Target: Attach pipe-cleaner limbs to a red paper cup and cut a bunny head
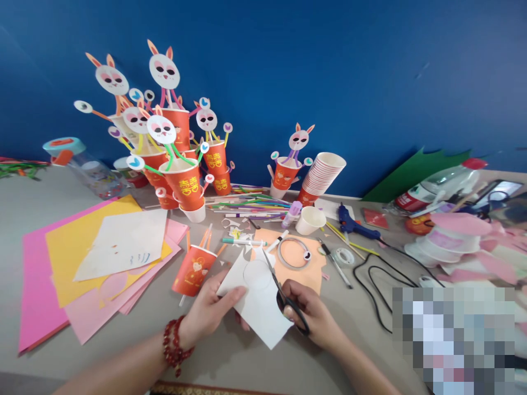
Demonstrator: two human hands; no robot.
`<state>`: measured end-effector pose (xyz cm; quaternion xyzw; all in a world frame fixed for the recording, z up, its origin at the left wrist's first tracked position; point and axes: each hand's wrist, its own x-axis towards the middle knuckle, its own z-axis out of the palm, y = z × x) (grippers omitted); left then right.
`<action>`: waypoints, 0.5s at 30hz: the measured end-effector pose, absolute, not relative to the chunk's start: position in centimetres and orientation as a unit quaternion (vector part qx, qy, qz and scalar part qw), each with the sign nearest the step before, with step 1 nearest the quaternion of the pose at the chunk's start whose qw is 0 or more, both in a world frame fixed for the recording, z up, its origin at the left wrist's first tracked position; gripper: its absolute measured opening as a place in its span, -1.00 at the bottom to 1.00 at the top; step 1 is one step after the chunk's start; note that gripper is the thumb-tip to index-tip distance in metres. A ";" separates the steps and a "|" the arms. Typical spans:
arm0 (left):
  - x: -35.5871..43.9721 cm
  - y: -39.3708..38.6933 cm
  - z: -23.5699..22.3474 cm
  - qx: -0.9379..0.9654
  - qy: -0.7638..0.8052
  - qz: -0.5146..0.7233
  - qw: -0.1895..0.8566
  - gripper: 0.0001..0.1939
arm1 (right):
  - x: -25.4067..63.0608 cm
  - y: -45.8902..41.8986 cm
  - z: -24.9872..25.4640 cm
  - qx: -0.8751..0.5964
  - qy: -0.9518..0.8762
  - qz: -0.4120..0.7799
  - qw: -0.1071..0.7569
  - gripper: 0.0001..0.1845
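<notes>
A white sheet of paper [263,318] with a faint drawn circle is pinched in my left hand [216,304], thumb on top. My right hand [310,312] grips black-handled scissors [282,291], whose blades lie at the paper's upper right edge by the circle. Just left of the paper, a red paper cup [195,270] with orange straws leans at a tilt. Beneath and behind the paper lies an orange sheet [308,280], with a roll of tape [293,254] on it.
Decorated cups with rabbit faces [187,184] stand at the back left. Coloured sheets [37,280] lie on the left. Stacked cups [325,175], a small white cup [310,220] and a blue glue gun [356,225] are at the back right. A black cable [373,299] curls at the right.
</notes>
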<state>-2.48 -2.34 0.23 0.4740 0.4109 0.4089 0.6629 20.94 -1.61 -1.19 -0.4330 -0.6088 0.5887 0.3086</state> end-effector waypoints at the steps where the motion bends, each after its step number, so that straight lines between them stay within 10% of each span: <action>1: -2.5 -2.3 0.2 0.473 0.410 0.409 0.664 -0.73 | 21.0 -1.6 -1.2 -0.433 -0.609 0.588 0.309 -0.40; 15: -3.0 -2.2 -0.5 0.463 0.407 0.413 0.671 -0.73 | 21.0 -1.5 -0.7 -0.411 -0.603 0.604 0.319 -0.42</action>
